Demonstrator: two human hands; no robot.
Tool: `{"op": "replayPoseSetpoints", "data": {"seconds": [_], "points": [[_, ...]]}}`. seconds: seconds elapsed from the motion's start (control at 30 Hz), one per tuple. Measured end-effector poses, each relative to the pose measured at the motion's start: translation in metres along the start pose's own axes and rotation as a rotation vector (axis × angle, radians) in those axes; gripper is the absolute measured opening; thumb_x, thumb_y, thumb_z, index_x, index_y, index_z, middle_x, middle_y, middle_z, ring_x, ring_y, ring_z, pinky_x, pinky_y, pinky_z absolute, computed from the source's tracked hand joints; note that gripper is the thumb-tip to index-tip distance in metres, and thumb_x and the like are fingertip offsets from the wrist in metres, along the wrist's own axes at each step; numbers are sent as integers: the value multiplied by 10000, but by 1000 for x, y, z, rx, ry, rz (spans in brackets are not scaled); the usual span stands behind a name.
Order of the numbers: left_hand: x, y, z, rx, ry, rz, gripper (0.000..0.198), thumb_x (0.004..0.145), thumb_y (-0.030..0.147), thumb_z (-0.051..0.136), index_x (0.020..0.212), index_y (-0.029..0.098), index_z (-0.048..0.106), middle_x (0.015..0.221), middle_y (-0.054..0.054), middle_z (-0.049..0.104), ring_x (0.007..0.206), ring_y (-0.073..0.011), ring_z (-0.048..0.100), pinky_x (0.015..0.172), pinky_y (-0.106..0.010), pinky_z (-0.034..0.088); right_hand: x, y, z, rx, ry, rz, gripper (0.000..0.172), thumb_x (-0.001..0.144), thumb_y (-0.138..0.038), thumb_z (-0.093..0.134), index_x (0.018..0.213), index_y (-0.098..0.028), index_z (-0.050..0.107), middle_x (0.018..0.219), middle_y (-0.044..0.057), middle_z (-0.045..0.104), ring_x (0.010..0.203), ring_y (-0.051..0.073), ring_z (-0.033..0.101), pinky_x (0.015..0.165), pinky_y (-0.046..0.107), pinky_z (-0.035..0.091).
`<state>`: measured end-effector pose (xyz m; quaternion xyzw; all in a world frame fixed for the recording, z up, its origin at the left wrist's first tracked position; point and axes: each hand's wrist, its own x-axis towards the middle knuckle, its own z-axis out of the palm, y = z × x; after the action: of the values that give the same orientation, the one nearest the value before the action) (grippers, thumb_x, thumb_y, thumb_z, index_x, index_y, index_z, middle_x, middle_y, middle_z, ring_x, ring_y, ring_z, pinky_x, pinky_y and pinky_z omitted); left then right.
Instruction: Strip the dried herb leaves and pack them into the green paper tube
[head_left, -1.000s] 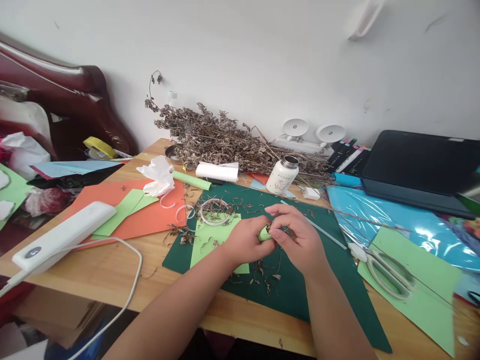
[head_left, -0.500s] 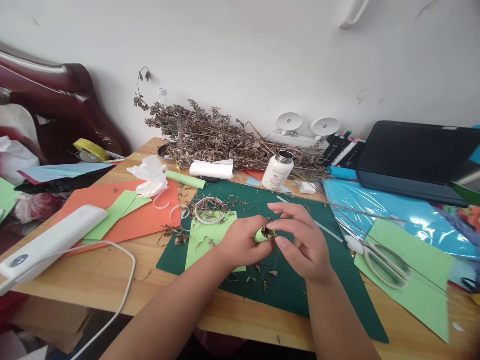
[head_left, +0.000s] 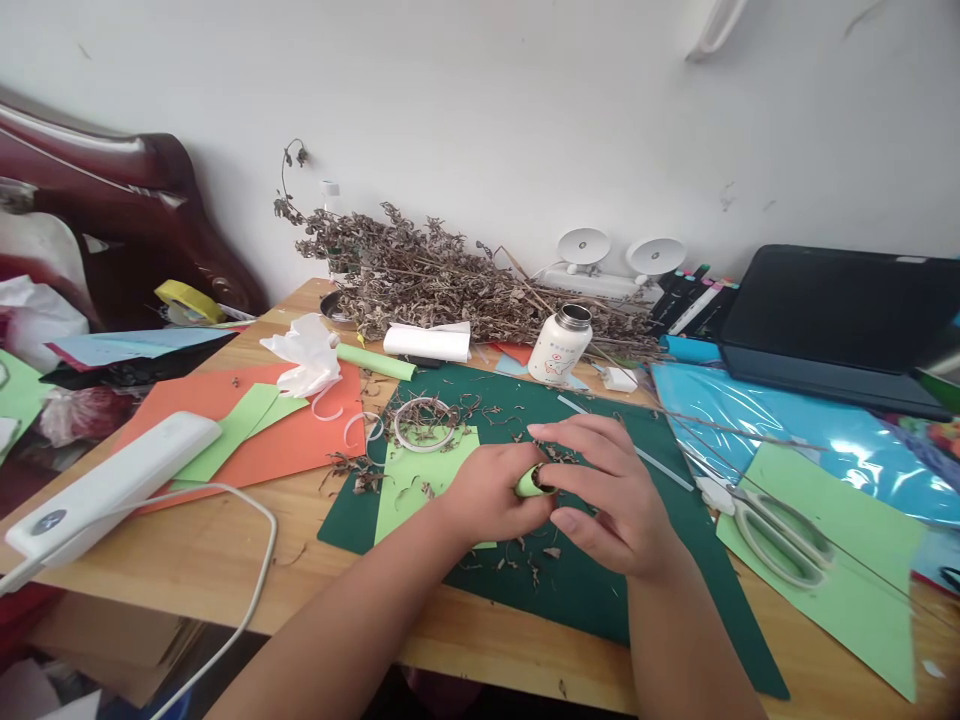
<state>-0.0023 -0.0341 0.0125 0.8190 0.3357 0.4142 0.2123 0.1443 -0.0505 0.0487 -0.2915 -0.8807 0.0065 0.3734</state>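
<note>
My left hand point(head_left: 495, 492) is wrapped round a small rolled tube of green paper point(head_left: 528, 482), with dried leaf bits at its open end. The index finger of my right hand point(head_left: 611, 490) touches that open end; its other fingers are spread and hold nothing I can see. Under both hands lies a dark green mat point(head_left: 570, 590) strewn with dried leaf crumbs. A light green sheet point(head_left: 409, 485) lies partly beneath my left forearm, with a white tape ring point(head_left: 425, 447) across its top edge.
Behind the mat stand a white bottle point(head_left: 559, 345) and a heap of dried stems point(head_left: 442, 275). Scissors point(head_left: 784, 540) rest on green paper at the right. Orange paper point(head_left: 300, 440) and a white power strip point(head_left: 112, 488) lie left. A tablet point(head_left: 832, 320) stands at the back right.
My right index finger has moved onto the tube's opening, and the tube is tilted a little lower. The whole view has shifted slightly.
</note>
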Motion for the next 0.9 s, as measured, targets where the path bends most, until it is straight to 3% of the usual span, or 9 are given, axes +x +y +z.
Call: {"op": "replayPoseSetpoints", "data": {"seconds": [0.2,0.33,0.47,0.63,0.8,0.9], "points": [[2,4,-3,-38,-15,-13,20,636,200,437,625,188,426,541,20,507,495,-94,464,477,-190,353,-4,0,3,190,216,83,211,769,-261,361,921,-240,505,1073,72,473,932,228,455,738,404,394],[3,5,-5,-53,8,-5,29,635,203,427,623,185,407,530,23,488,480,-93,449,466,-191,347,-2,-1,4,62,120,5,197,747,-248,401,913,-231,507,1081,85,461,932,237,451,777,431,369],[3,6,-6,-74,37,11,34,635,197,420,618,181,394,538,25,482,472,-85,435,465,-187,342,1,-2,5,36,134,-60,173,736,-226,403,869,-209,512,1056,96,475,906,233,460,771,432,370],[2,4,-3,-61,-1,67,93,642,243,433,601,182,377,516,32,448,457,-85,413,438,-188,309,2,-3,4,25,79,-24,127,730,-224,403,773,-198,520,1072,92,482,927,238,447,794,434,355],[3,3,-3,-9,-8,26,47,654,205,418,623,181,391,516,37,446,465,-82,415,443,-184,302,-2,0,2,20,174,-16,241,732,-218,394,945,-213,506,1130,94,437,972,248,435,794,434,359],[3,2,-3,27,-36,50,45,656,221,417,646,180,403,536,30,471,471,-87,427,444,-190,303,-2,-1,2,20,157,80,205,711,-193,466,907,-225,517,1133,82,434,998,244,416,800,417,360]]}}
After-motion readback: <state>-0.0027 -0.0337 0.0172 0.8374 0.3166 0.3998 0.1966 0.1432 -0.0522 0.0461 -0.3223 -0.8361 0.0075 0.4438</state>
